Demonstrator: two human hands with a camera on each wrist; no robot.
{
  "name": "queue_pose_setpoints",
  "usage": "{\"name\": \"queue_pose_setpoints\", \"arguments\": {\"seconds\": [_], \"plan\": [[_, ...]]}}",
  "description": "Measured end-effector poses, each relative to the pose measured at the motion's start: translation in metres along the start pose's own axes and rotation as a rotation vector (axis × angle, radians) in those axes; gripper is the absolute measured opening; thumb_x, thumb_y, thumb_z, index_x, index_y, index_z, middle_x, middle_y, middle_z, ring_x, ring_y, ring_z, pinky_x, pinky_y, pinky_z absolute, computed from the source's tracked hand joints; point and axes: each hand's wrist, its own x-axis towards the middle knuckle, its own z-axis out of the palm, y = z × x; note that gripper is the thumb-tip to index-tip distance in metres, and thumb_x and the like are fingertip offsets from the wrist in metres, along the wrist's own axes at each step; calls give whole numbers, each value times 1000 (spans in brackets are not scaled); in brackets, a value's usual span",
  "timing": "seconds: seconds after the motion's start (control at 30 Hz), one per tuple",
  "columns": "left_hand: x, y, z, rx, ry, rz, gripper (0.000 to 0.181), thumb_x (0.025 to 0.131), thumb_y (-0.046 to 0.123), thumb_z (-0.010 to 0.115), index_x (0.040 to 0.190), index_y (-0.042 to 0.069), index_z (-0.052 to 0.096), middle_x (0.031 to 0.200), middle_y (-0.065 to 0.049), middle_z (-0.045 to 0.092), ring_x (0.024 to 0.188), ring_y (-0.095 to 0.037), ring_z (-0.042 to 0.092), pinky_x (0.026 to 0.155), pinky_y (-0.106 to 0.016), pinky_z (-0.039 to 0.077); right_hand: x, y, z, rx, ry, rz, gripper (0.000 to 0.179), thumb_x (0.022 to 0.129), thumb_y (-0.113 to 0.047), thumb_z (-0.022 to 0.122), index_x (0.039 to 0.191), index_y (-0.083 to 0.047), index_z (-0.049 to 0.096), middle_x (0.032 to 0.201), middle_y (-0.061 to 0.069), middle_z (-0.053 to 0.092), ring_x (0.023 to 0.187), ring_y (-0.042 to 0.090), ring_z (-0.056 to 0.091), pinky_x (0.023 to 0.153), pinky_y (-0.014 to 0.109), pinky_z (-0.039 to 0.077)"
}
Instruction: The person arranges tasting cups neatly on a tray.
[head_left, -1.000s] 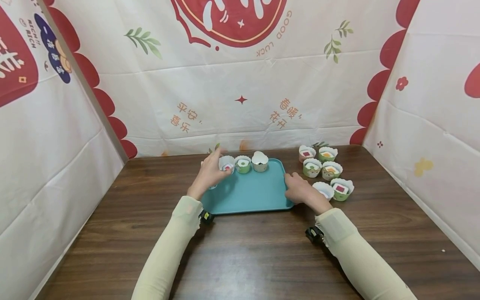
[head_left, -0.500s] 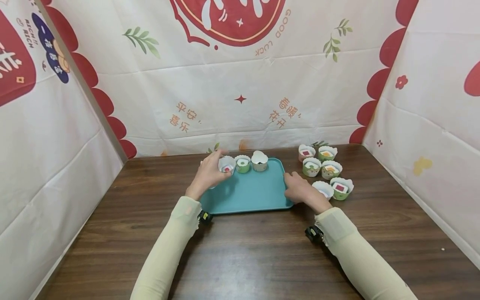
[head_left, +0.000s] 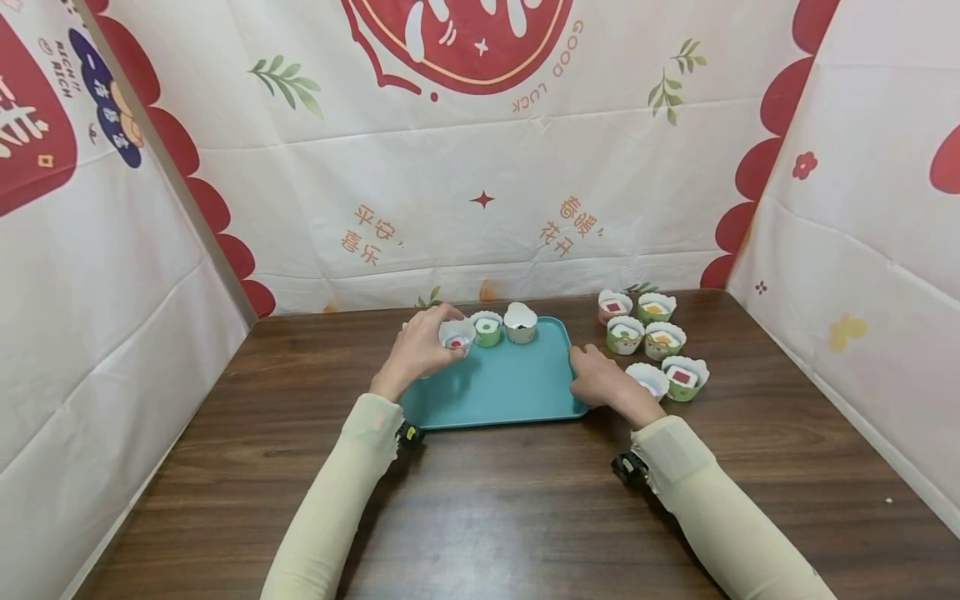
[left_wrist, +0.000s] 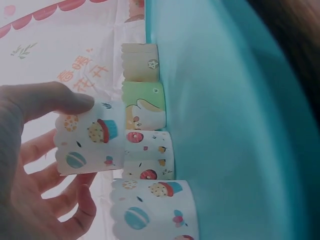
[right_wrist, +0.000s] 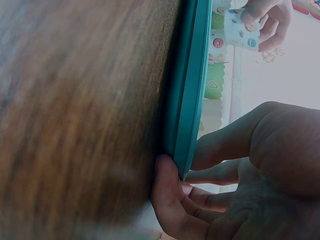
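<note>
Paper baking cup (left_wrist: 92, 142), white with printed cupcakes, is pinched in the left grip (head_left: 416, 346), a bare hand with the thumb on the near wall and fingers behind. The cup is held roughly upright above the floor of a teal tray (head_left: 517, 387), in front of a doughnut-print cup (left_wrist: 150, 156) standing in a row; whether the two touch cannot be told. A green cup (head_left: 487, 330) and a cream cup (head_left: 521, 325) follow in that row, towards the tray's far right corner. The right grip (head_left: 600, 379) clasps the tray's right rim, thumb above and fingers below. Just beyond that hand, right of the tray, six filled baking cups (head_left: 663, 342) stand on the dark wooden counter (head_left: 480, 508). Pale sleeves (head_left: 330, 517) cover both forearms, and a printed white cloth (head_left: 480, 158) hangs behind.
</note>
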Motion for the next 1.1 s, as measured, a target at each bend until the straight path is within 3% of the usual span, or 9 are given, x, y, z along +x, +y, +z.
{"name": "queue_pose_setpoints", "arguments": {"seconds": [0.27,0.53,1.1], "plan": [[1,5,-3,25,-31,56,47,80,27,83,123,21,67,122,-4,71,106,-26,63,88,-47,53,0,-1,-3,7,1,12,69,95,-5,51,157,11,25,153,38,33,115,42,51,93,51,51],[-1,-1,3,35,-61,9,47,83,27,83,126,16,67,131,-9,60,113,-31,60,97,-52,52,0,-1,-1,9,-3,7,69,95,-5,51,157,12,25,153,38,33,115,42,51,94,51,51],[-1,-6,9,112,-97,17,51,85,28,84,131,14,66,128,-12,61,115,-31,60,99,-49,53,2,0,0,0,4,-2,68,96,-6,52,157,12,26,151,39,36,114,42,52,95,53,52]]}}
